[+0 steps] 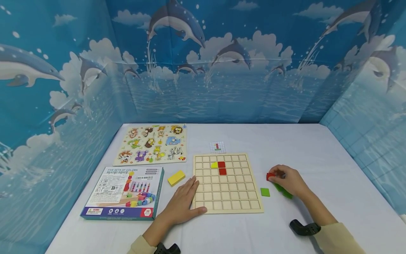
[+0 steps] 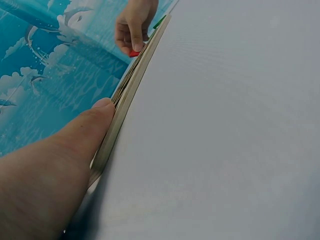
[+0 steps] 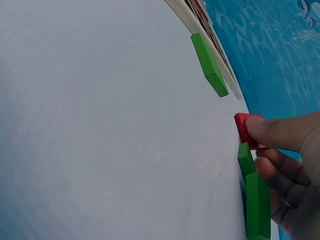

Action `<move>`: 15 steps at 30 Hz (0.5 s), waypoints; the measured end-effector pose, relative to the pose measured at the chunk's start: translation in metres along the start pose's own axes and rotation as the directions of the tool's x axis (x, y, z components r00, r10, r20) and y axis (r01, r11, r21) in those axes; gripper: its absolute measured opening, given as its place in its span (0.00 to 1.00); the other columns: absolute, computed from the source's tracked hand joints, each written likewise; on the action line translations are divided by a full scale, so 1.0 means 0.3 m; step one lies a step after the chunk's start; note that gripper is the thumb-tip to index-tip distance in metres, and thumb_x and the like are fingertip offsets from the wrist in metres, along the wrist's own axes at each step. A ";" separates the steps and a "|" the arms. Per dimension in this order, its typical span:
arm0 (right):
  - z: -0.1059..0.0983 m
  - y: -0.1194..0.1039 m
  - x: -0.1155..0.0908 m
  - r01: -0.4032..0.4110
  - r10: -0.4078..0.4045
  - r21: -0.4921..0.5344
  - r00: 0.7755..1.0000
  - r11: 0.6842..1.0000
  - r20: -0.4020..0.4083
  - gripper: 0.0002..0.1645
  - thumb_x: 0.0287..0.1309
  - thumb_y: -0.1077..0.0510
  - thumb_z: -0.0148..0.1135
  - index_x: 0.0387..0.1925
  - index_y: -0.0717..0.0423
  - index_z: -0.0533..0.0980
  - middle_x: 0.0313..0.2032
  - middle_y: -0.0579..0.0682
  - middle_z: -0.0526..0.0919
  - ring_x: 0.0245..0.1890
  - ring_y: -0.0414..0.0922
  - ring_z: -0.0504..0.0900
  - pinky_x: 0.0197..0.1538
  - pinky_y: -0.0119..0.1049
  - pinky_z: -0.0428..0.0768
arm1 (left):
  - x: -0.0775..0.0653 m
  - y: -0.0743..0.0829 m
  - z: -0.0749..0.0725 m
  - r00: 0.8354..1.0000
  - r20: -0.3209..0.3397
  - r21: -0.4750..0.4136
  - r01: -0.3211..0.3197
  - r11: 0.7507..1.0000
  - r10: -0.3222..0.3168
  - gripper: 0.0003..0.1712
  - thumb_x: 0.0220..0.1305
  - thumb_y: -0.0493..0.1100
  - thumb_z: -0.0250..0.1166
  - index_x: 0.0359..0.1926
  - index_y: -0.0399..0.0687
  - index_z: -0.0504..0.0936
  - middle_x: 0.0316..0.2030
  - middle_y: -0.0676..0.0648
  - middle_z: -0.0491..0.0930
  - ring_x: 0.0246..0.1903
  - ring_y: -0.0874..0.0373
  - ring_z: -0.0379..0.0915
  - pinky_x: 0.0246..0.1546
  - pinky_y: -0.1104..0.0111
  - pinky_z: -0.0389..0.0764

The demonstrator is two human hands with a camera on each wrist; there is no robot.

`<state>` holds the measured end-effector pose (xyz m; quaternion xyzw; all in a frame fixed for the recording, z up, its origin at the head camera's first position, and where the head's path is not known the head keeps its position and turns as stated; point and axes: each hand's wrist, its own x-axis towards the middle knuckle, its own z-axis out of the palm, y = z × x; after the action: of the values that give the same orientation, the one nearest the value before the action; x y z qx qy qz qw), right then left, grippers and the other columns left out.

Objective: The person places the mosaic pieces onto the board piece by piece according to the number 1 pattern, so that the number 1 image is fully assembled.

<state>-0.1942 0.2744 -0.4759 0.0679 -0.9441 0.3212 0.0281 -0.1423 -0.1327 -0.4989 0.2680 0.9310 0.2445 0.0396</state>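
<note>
My right hand [image 1: 290,180] pinches a red square tile [image 3: 243,125] between thumb and fingers, to the right of the wooden grid board [image 1: 226,204]. Below its fingers lie several green tiles [image 3: 258,207]. A lone green tile [image 1: 265,192] sits between that hand and the board's right edge. My left hand [image 1: 183,201] lies flat with fingers spread at the board's lower left, thumb over the front rim. Two red tiles [image 1: 222,171] fill cells one above the other in the grid, and a yellow tile [image 1: 214,165] is left of the upper one.
A small pattern card [image 1: 217,147] lies behind the board. To the left are a yellow block [image 1: 176,178], a boxed bead set [image 1: 122,194] and an animal puzzle board [image 1: 152,144]. A dolphin-print curtain [image 1: 203,88] surrounds the white table [image 1: 241,233].
</note>
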 end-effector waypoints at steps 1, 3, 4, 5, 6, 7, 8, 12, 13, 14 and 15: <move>0.002 0.001 0.001 0.003 -0.003 -0.001 1.000 1.000 -0.007 0.09 0.57 0.61 0.69 0.40 0.58 0.80 0.32 0.48 0.79 0.34 0.47 0.74 0.37 0.40 0.75 | 0.000 0.000 0.001 1.000 -0.002 -0.003 -0.003 1.000 0.003 0.56 0.61 0.73 0.55 0.76 0.42 0.50 0.76 0.44 0.44 0.74 0.51 0.39 0.71 0.52 0.49; 0.005 0.002 0.004 0.008 -0.008 0.000 1.000 1.000 -0.021 0.07 0.59 0.62 0.67 0.40 0.59 0.81 0.32 0.48 0.80 0.33 0.46 0.75 0.37 0.39 0.75 | 0.000 -0.001 0.001 1.000 -0.008 -0.006 -0.010 1.000 0.010 0.56 0.61 0.73 0.55 0.76 0.41 0.51 0.76 0.43 0.45 0.74 0.49 0.39 0.70 0.51 0.50; 0.006 0.001 0.005 0.009 -0.009 0.006 1.000 1.000 -0.026 0.07 0.60 0.63 0.66 0.41 0.59 0.81 0.33 0.48 0.81 0.33 0.46 0.75 0.36 0.39 0.76 | 0.000 -0.001 0.002 1.000 -0.010 -0.006 -0.012 1.000 0.012 0.56 0.61 0.73 0.55 0.76 0.41 0.51 0.76 0.43 0.45 0.74 0.49 0.40 0.70 0.51 0.50; 0.007 0.000 0.006 0.010 -0.010 0.012 0.999 1.000 -0.031 0.07 0.61 0.63 0.65 0.41 0.59 0.81 0.33 0.48 0.81 0.33 0.46 0.75 0.36 0.38 0.76 | 0.000 -0.002 0.002 1.000 -0.011 -0.007 -0.014 1.000 0.013 0.56 0.61 0.73 0.55 0.76 0.41 0.51 0.76 0.43 0.45 0.74 0.49 0.40 0.70 0.50 0.50; 0.007 -0.001 0.007 0.011 -0.010 0.021 0.999 1.000 -0.035 0.07 0.62 0.63 0.64 0.41 0.59 0.81 0.34 0.49 0.82 0.33 0.46 0.76 0.36 0.36 0.76 | 0.000 -0.002 0.002 1.000 -0.012 -0.006 -0.016 1.000 0.016 0.56 0.61 0.73 0.55 0.76 0.41 0.51 0.76 0.42 0.45 0.74 0.49 0.40 0.70 0.50 0.50; 0.007 -0.003 0.007 0.012 -0.011 0.035 0.999 0.999 -0.036 0.07 0.63 0.62 0.63 0.42 0.59 0.81 0.34 0.49 0.82 0.33 0.45 0.76 0.35 0.35 0.76 | 0.000 -0.002 0.002 1.000 -0.015 -0.006 -0.019 1.000 0.019 0.56 0.61 0.73 0.55 0.76 0.40 0.51 0.76 0.42 0.46 0.74 0.48 0.41 0.70 0.50 0.51; 0.007 -0.006 0.008 0.014 -0.012 0.051 0.999 0.999 -0.035 0.07 0.63 0.62 0.62 0.42 0.60 0.81 0.35 0.49 0.82 0.33 0.45 0.76 0.34 0.34 0.76 | 0.001 -0.002 0.002 1.000 -0.015 -0.004 -0.019 1.000 0.019 0.56 0.61 0.73 0.55 0.76 0.40 0.51 0.76 0.42 0.46 0.74 0.48 0.41 0.70 0.50 0.51; 0.008 -0.016 0.012 0.027 -0.023 0.100 0.999 0.995 -0.039 0.08 0.65 0.61 0.61 0.43 0.61 0.80 0.36 0.50 0.83 0.33 0.46 0.76 0.32 0.31 0.75 | 0.001 -0.003 0.001 1.000 -0.011 -0.006 -0.017 1.000 0.017 0.56 0.61 0.73 0.55 0.76 0.40 0.51 0.76 0.42 0.46 0.74 0.48 0.41 0.70 0.49 0.51; 0.008 -0.018 0.014 0.030 -0.025 0.108 0.999 0.994 -0.040 0.08 0.65 0.61 0.61 0.43 0.61 0.80 0.36 0.51 0.83 0.33 0.46 0.76 0.32 0.31 0.75 | 0.001 -0.002 0.001 1.000 -0.011 -0.009 -0.017 1.000 0.017 0.55 0.61 0.72 0.55 0.76 0.40 0.51 0.76 0.42 0.46 0.74 0.48 0.41 0.70 0.49 0.51; 0.008 -0.020 0.016 0.031 -0.026 0.115 0.999 0.993 -0.040 0.09 0.66 0.60 0.61 0.43 0.61 0.80 0.36 0.51 0.83 0.34 0.46 0.76 0.32 0.31 0.76 | 0.001 -0.002 0.000 1.000 -0.009 -0.009 -0.016 1.000 0.016 0.55 0.61 0.72 0.55 0.76 0.41 0.51 0.76 0.42 0.46 0.74 0.48 0.41 0.70 0.49 0.50; 0.009 -0.022 0.019 0.032 -0.027 0.122 0.999 0.992 -0.038 0.09 0.66 0.60 0.61 0.43 0.61 0.80 0.37 0.51 0.83 0.34 0.46 0.76 0.33 0.30 0.76 | 0.001 -0.002 0.000 1.000 -0.009 -0.010 -0.016 1.000 0.016 0.55 0.61 0.72 0.55 0.76 0.41 0.52 0.76 0.42 0.46 0.74 0.48 0.40 0.70 0.49 0.50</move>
<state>-0.1988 0.2670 -0.4734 0.0774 -0.9209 0.3792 0.0460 -0.1429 -0.1330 -0.4992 0.2739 0.9279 0.2506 0.0347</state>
